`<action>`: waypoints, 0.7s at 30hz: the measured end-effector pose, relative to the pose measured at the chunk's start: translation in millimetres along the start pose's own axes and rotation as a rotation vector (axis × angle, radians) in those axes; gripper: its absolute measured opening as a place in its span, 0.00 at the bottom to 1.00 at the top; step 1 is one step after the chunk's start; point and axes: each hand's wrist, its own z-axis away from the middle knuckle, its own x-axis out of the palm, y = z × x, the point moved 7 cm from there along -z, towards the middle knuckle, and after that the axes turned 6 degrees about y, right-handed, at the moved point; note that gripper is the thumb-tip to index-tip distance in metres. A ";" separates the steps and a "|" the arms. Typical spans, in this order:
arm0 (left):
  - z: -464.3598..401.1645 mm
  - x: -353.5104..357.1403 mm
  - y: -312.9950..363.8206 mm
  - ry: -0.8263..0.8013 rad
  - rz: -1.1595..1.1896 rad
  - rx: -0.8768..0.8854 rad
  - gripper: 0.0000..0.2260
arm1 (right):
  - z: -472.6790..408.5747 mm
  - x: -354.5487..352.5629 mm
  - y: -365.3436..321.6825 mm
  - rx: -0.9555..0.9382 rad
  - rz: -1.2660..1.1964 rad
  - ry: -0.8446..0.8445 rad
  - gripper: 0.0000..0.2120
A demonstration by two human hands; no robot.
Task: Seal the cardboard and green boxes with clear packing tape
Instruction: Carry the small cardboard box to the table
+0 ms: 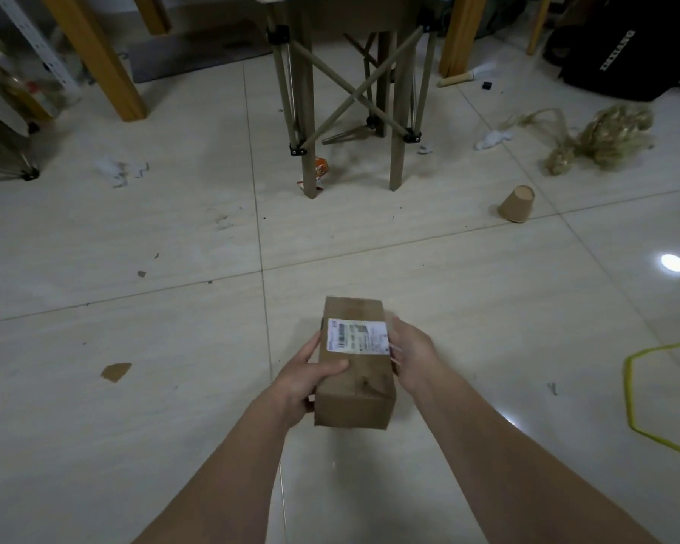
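1. The cardboard box (pixel 355 367) is held between both hands above the tiled floor (pixel 134 386), its long side running away from the person.
2. The left hand (pixel 305 376) grips the box's left side, thumb laid across the top face.
3. The right hand (pixel 411 353) rests against the right side; its fingers are blurred, so I cannot tell how firmly they hold.
4. A white shipping label (pixel 359 336) lies on the top face, between the two hands.
5. The box's flaps lie flat; its contents are hidden.
6. Beyond the right hand, well apart, a paper cup (pixel 517 204) lies tipped over, its inside unseen.
7. A yellow hoop (pixel 644 386) lies right of the right hand.
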 end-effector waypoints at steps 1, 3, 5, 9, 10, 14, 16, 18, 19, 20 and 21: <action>-2.9 -4.0 0.9 0.012 0.095 0.009 0.39 | 6.5 3.2 -8.7 -0.007 -0.009 -0.049 0.13; -5.0 -7.9 5.6 0.025 0.238 0.008 0.44 | 8.2 6.6 -15.7 -0.023 0.037 -0.081 0.16; -5.2 -6.0 14.5 0.012 0.316 0.025 0.49 | 7.8 7.8 -13.4 -0.009 0.108 -0.120 0.28; -9.2 -1.3 32.1 -0.014 0.380 0.054 0.49 | 22.6 24.2 -14.8 0.036 0.029 -0.365 0.19; -9.3 -0.9 37.4 -0.025 0.383 0.062 0.47 | 22.9 27.2 -19.7 0.009 0.011 -0.401 0.20; 12.9 -7.7 65.5 -0.011 0.379 0.076 0.40 | 50.1 38.0 -50.2 -0.025 -0.070 -0.446 0.20; 40.1 -14.8 81.4 0.041 0.453 0.008 0.41 | 81.0 43.7 -69.2 0.007 -0.109 -0.473 0.16; 72.0 -28.9 98.7 0.149 0.542 -0.070 0.34 | 116.5 51.0 -90.6 0.029 -0.133 -0.508 0.15; 87.9 -35.0 109.3 0.179 0.575 -0.093 0.30 | 136.0 54.2 -102.4 0.035 -0.124 -0.516 0.16; 104.5 -39.4 122.2 0.199 0.590 -0.099 0.27 | 154.9 57.0 -114.7 0.035 -0.112 -0.519 0.16; 121.4 -43.0 137.0 0.222 0.587 -0.097 0.25 | 174.8 59.3 -128.0 0.035 -0.099 -0.521 0.16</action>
